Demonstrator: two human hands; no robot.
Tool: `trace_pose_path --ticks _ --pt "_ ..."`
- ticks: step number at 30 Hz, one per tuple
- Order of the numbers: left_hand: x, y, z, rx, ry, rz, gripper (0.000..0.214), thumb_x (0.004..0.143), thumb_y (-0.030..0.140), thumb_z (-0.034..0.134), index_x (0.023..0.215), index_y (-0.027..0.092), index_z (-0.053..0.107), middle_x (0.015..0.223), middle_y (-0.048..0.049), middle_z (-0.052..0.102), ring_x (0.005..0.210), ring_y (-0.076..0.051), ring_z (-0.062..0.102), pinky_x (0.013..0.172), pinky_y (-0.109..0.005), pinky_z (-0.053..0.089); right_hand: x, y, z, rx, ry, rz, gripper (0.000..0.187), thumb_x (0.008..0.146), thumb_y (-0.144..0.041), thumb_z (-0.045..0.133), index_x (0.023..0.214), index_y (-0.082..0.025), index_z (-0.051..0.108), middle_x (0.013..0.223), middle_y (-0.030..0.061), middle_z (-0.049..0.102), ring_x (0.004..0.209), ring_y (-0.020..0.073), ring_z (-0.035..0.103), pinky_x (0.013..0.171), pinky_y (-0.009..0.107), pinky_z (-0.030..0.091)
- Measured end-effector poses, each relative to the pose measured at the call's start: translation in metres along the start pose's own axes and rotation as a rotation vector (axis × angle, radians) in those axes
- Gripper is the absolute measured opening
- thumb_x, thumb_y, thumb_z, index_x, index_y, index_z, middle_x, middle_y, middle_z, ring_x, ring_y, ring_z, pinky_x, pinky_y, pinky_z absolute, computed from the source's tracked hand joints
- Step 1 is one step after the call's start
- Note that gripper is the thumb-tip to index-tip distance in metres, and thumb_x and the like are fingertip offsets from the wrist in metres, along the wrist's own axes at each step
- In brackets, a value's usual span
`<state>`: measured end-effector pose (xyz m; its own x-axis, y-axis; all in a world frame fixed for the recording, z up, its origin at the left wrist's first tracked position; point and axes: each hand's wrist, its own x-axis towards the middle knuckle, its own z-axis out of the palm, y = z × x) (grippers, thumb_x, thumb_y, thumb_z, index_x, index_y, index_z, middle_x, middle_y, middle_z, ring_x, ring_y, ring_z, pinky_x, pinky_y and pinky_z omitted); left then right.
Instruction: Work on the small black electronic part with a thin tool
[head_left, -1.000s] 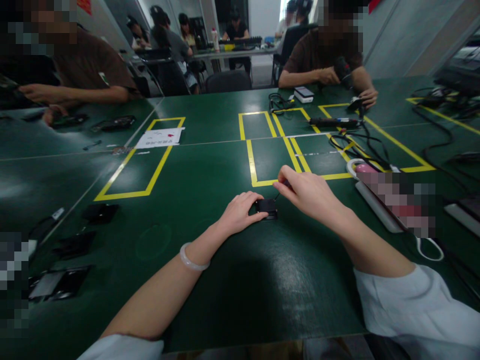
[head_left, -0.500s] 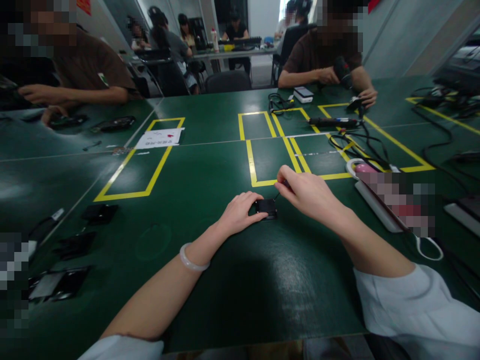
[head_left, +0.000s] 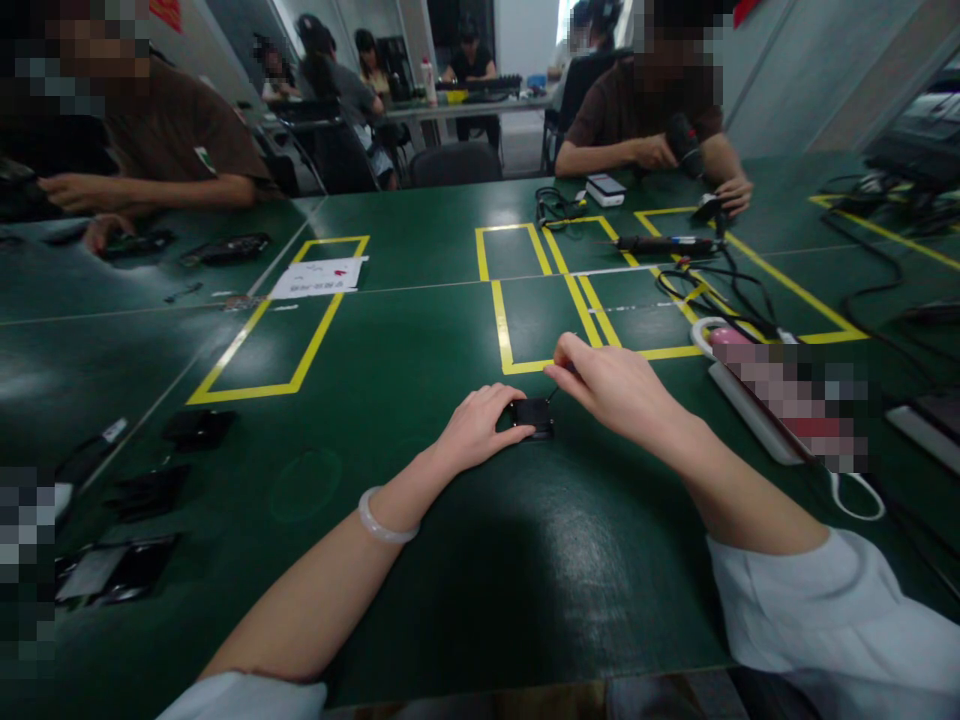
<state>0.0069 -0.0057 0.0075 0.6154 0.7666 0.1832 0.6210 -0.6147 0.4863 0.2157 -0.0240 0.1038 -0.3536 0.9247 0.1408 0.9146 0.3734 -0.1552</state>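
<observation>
In the head view, a small black rectangular block (head_left: 531, 412) lies on the green table. My left hand (head_left: 480, 425) holds it from the left side, the thumb along its near edge and the fingers at its far edge. My right hand (head_left: 600, 380) is closed in a pinch just beyond and to the right of the block. From those fingers a thin dark tool (head_left: 552, 395) slants down to the block's right far corner. Most of this tool is hidden by the hand, so its exact kind does not show.
Several dark parts (head_left: 199, 428) lie at the left. A phone-like item (head_left: 787, 400) with a strap lies to the right. Beyond are black cables (head_left: 739, 290), a white device (head_left: 605, 190) and yellow tape outlines (head_left: 506, 330). Across the table, a person (head_left: 637, 120) holds a power drill (head_left: 686, 145).
My right hand has shifted very slightly, and less of the thin tool shows beneath its fingers. My left hand and the black block stay in place.
</observation>
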Motion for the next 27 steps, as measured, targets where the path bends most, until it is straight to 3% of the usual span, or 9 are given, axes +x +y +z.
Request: trace_pose_path --ticks 7,13,22,27 --pt "-0.0007 0.0005 -0.0002 0.004 -0.002 -0.004 0.036 0.089 0.050 0.055 0.112 0.022 0.055 0.108 -0.0059 0.061 0.098 -0.024 0.057 0.085 -0.037 0.045 -0.0008 0.0021 0.0020 0.067 0.043 -0.015 0.019 0.092 -0.029 0.037 0.105 -0.020 0.047 0.080 0.0025 0.066 0.067 0.0170 0.058 0.054 0.026 0.024" --pt "-0.0008 0.0015 -0.0014 0.010 -0.003 0.000 0.037 0.089 0.051 0.055 0.112 0.022 0.054 0.106 -0.0057 0.061 0.097 -0.024 0.057 0.085 -0.037 0.045 -0.0003 -0.0008 -0.0001 0.024 0.017 0.006 0.027 0.097 -0.040 0.032 0.097 -0.020 0.050 0.075 0.0030 0.066 0.066 0.0183 0.060 0.053 0.027 0.023" --pt "-0.0009 -0.0005 -0.0008 0.002 -0.002 0.002 0.037 0.089 0.050 0.055 0.112 0.022 0.055 0.107 -0.0060 0.061 0.098 -0.024 0.057 0.085 -0.038 0.045 -0.0007 0.0010 0.0012 -0.021 0.052 -0.005 0.021 0.096 -0.031 0.033 0.103 -0.020 0.049 0.082 0.0039 0.068 0.067 0.0178 0.060 0.052 0.027 0.022" --pt "-0.0009 -0.0010 0.0003 -0.006 0.001 -0.007 0.037 0.088 0.050 0.056 0.112 0.022 0.055 0.108 -0.0064 0.061 0.099 -0.025 0.057 0.087 -0.039 0.045 -0.0007 -0.0019 -0.0021 -0.053 0.015 0.012 0.027 0.097 -0.040 0.032 0.099 -0.021 0.051 0.078 0.0043 0.069 0.069 0.0192 0.062 0.053 0.028 0.021"
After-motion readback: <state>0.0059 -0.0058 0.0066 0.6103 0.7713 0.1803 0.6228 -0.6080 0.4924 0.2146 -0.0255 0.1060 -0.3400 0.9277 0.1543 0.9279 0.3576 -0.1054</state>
